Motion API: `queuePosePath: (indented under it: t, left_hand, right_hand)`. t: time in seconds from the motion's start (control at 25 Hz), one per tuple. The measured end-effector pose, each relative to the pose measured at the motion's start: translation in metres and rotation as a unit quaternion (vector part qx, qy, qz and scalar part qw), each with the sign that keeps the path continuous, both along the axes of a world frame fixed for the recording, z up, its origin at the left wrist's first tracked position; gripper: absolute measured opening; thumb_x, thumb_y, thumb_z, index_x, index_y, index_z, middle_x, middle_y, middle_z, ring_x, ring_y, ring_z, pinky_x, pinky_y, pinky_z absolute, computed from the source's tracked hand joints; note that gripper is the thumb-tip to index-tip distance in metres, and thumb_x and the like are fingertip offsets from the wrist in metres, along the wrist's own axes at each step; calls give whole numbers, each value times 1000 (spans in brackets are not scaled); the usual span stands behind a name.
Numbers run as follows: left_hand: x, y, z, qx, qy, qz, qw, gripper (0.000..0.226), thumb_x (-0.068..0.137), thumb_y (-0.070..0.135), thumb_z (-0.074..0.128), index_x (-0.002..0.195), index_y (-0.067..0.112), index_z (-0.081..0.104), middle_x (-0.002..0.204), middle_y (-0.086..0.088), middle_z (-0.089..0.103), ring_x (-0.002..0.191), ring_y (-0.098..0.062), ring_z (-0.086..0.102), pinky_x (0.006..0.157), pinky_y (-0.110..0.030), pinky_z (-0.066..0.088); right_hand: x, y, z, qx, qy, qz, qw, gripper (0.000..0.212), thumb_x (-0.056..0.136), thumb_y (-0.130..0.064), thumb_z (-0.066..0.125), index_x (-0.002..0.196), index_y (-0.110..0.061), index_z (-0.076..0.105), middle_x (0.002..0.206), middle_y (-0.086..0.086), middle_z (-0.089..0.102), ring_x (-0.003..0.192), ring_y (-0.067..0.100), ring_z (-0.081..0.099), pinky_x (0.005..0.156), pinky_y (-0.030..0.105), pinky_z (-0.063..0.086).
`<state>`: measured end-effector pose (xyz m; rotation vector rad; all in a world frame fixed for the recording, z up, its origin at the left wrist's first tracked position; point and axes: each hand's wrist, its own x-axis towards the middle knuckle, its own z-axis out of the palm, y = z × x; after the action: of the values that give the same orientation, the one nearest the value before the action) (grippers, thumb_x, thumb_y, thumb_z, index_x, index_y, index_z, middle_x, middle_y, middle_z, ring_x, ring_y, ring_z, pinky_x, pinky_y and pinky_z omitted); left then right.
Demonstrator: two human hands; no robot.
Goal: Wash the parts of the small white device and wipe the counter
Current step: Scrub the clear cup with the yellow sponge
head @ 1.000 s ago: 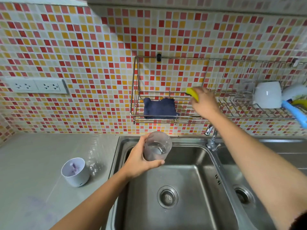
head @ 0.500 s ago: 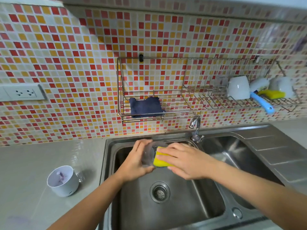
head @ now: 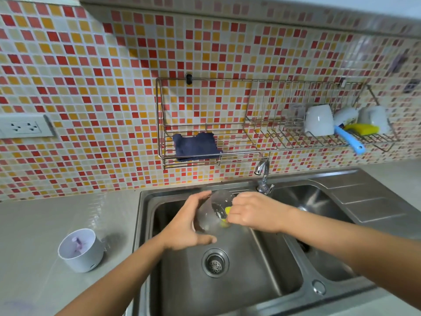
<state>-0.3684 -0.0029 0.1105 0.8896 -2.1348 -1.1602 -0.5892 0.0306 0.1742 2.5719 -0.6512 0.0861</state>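
Note:
Over the left sink basin (head: 239, 290), my left hand (head: 185, 226) grips a clear plastic cup (head: 213, 209) tilted on its side, its mouth turned to the right. My right hand (head: 257, 212) holds a yellow sponge (head: 226, 213) pushed into the cup's mouth; only a small part of the sponge shows. The small white device base (head: 80, 249) stands on the grey counter (head: 68, 215) at the left, with purple residue inside.
A wire rack (head: 230, 153) on the tiled wall holds a dark blue cloth (head: 196, 145), white cups (head: 319, 120), a blue-handled brush (head: 348, 140) and another yellow sponge (head: 362, 128). The faucet (head: 263, 176) stands between the two basins. A wall socket (head: 24, 127) is at the left.
My right hand took the yellow sponge from the rack, brought it down to the cup, and now has it pushed inside the cup. The cup has tipped onto its side.

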Motion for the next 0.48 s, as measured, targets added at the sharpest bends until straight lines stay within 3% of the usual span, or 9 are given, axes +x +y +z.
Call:
queuePosePath:
  t: [0.08,0.2,0.28,0.36,0.48]
  left_hand:
    - [2,-4,7,34,-36,-43,998,109,57,26,88,142,37,21,133,19,47,123,2,46,105,-21,39]
    - [-11,0,9,-53,-47,17,997,89,57,30,84,131,24,36,124,8,48,115,-5,49,99,-27,42]
    - [-17,2,7,-107,-45,69,991,83,56,33,77,127,16,38,118,4,42,111,-10,49,93,-23,42]
    - [-17,0,3,-137,-51,93,985,83,56,35,74,128,12,39,115,3,39,108,-14,52,88,-24,44]
    - [-22,0,4,-159,-47,106,980,87,58,37,74,131,8,37,115,1,37,105,-15,52,86,-31,48]
  right_hand:
    - [2,-1,4,-7,-4,20,1000,17,82,-9,63,72,-22,60,64,-8,57,63,16,50,61,25,40]
    - [9,7,-1,61,-36,-49,996,19,71,-7,72,74,-21,60,67,-6,59,66,16,52,61,26,42]
    - [14,14,-6,194,-110,-136,965,32,60,2,75,83,-16,62,75,-1,64,74,20,54,67,28,45]
    - [13,18,-4,296,-175,-199,918,29,70,-1,71,95,-13,66,86,4,67,84,19,53,78,25,42]
    - [10,17,4,283,-155,-182,929,30,73,4,63,98,-12,66,87,3,67,83,19,50,77,25,42]
